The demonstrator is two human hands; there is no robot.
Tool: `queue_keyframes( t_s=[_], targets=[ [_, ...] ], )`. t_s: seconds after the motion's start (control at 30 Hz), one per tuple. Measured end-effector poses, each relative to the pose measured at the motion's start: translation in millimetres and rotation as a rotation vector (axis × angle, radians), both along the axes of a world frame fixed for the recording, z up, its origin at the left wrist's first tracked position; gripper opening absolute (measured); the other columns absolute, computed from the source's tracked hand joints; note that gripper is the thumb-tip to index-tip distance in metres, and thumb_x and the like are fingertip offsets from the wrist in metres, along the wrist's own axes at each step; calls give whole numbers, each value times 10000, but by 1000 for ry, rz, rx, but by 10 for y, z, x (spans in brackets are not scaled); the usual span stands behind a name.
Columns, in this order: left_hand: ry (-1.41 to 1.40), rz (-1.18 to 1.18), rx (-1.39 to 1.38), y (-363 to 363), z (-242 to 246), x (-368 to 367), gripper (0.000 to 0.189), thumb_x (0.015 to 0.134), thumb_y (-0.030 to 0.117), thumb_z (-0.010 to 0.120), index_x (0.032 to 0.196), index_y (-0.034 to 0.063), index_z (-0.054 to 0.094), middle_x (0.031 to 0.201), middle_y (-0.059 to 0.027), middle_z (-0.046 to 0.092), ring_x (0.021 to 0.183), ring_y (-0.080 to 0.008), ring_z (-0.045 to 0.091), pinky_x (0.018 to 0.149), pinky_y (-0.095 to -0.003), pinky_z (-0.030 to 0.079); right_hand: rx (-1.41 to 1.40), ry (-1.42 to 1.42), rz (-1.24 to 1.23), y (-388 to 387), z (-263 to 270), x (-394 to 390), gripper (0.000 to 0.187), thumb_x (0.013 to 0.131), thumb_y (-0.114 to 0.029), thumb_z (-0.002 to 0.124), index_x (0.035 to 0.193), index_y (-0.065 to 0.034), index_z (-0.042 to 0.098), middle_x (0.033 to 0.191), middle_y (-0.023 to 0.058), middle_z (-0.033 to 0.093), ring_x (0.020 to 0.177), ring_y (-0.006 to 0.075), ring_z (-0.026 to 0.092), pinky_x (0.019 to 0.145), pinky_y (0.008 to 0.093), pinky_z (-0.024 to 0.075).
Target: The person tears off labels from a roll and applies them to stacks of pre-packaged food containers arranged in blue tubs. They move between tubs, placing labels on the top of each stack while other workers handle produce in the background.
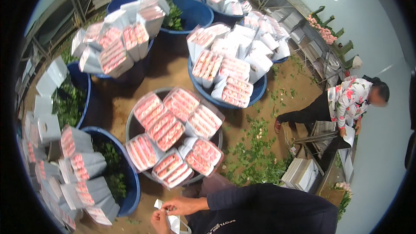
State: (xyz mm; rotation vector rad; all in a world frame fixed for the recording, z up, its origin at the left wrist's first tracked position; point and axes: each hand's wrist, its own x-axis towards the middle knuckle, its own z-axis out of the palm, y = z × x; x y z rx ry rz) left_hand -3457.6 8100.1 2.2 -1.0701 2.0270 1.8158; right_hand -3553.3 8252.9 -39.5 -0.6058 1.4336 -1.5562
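Observation:
At the bottom of the view, both my hands are close together in front of my dark top. My right hand (pixel 186 205) reaches in from the right, fingers pinching a white strip (pixel 174 223) that looks like paper or labels. My left hand (pixel 160 221) meets it from below left, its fingertips at the same strip. One end of the strip sticks out above the fingers; a looped part hangs below. Just beyond stands a dark round tub (pixel 130 126) holding several wrapped bunches of pink roses (pixel 166 131).
Blue tubs (pixel 138 188) with wrapped bunches surround the grey one. Leaves and cut stems (pixel 256 149) litter the floor at right. A person (pixel 349 100) in a floral top works at a bench by the wall, near a stack of flat cardboard (pixel 300 174). Loose roses (pixel 321 29) lie farther along.

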Motion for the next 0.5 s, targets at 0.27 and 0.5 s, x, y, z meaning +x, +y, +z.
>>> queue_keyframes(
  t_s=[0.27, 0.5],
  targets=[
    [32, -20, -59, 304, 120, -291, 194, 976, 165, 542, 941, -4, 631, 842, -18, 574, 791, -127, 501, 704, -278, 442, -40, -13, -50, 269, 80, -465, 254, 867, -175, 616, 891, 75, 654, 739, 129, 675, 692, 147, 627, 637, 314, 501],
    [-11, 26, 37, 453, 154, -440, 190, 966, 182, 562, 961, 19, 659, 888, -23, 627, 804, -108, 561, 705, -259, 469, -61, -52, -83, 397, -87, -592, 216, 850, -149, 609, 860, 61, 657, 681, 117, 646, 631, 124, 602, 574, 312, 475]
  ],
)
